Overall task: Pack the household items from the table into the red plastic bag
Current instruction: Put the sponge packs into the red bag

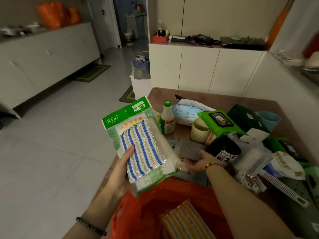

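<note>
My left hand (120,169) holds up a pack of blue-and-silver striped scouring pads (139,144) with a green header, above the open red plastic bag (146,207) at the table's near edge. Inside the bag lies a yellow-and-silver striped pad pack (186,221). My right hand (198,163) reaches across the table, its fingers around the edge of a grey mesh scrubber (190,149). The fingers' undersides are hidden.
The brown table (215,100) holds a green-capped bottle (167,118), a cream cup (200,130), green wet-wipe packs (219,121), a blue cup (269,119), a white package (188,109) and more items at right. White cabinets (198,69) stand behind; tiled floor (60,135) lies left.
</note>
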Demonstrator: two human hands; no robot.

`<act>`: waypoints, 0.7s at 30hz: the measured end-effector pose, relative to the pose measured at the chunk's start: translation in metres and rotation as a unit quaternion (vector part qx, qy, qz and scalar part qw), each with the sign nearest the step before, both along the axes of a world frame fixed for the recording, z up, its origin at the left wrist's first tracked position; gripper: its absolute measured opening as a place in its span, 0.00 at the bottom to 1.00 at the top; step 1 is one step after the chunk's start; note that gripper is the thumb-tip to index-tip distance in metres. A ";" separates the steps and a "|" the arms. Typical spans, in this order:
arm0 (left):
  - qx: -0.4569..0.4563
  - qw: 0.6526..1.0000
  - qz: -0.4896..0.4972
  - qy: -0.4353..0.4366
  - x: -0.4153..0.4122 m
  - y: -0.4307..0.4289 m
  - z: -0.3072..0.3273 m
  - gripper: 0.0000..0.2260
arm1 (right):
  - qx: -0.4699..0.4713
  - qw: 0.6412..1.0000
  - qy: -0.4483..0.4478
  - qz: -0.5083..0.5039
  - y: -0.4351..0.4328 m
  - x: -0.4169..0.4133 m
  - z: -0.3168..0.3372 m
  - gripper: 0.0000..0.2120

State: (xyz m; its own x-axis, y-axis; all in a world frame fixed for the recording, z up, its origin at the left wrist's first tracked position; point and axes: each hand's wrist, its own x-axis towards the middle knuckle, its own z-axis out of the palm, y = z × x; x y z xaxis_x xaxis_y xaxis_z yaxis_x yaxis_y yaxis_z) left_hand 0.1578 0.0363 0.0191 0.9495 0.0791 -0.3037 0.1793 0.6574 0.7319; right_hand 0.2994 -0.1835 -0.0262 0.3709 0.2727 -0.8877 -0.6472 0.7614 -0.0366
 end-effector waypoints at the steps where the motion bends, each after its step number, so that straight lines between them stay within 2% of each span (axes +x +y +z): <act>1: -0.001 1.000 0.003 0.002 -0.003 0.003 0.000 0.32 | -0.003 1.000 0.013 0.000 -0.001 0.004 -0.001 0.23; 3: -0.012 1.000 0.013 0.003 -0.009 0.007 0.001 0.26 | 0.004 1.000 0.001 0.007 0.000 0.008 -0.001 0.18; 4: -0.015 1.000 0.017 0.000 -0.012 0.007 0.001 0.28 | 0.000 1.000 -0.019 0.012 0.002 0.007 0.000 0.17; 7: -0.024 1.000 0.017 0.009 -0.022 0.002 0.000 0.38 | -0.004 0.994 -0.104 0.027 0.005 -0.001 0.011 0.18; 9: -0.047 0.998 0.025 0.023 -0.031 -0.006 -0.005 0.42 | 0.000 0.988 -0.153 0.013 0.004 -0.021 0.031 0.16; 11: -0.072 0.997 0.007 0.023 -0.045 -0.018 -0.009 0.43 | -0.038 0.971 -0.230 0.048 -0.004 -0.048 0.050 0.12; 14: -0.127 0.991 -0.033 0.023 -0.070 -0.036 -0.014 0.35 | -0.153 0.917 -0.349 0.122 -0.029 -0.097 0.068 0.13; 16: -0.126 0.990 -0.043 0.053 -0.084 -0.046 -0.021 0.40 | -0.281 0.863 -0.385 0.165 -0.049 -0.130 0.072 0.10; 19: -0.093 0.991 -0.051 0.086 -0.101 -0.059 -0.029 0.44 | -0.392 0.769 -0.414 0.291 -0.072 -0.179 0.065 0.04; 20: -0.085 0.990 -0.064 0.097 -0.105 -0.064 -0.031 0.42 | -0.411 0.731 -0.423 0.342 -0.076 -0.192 0.058 0.06; 21: -0.078 0.987 -0.083 0.112 -0.109 -0.068 -0.028 0.39 | -0.433 0.687 -0.438 0.385 -0.081 -0.202 0.046 0.13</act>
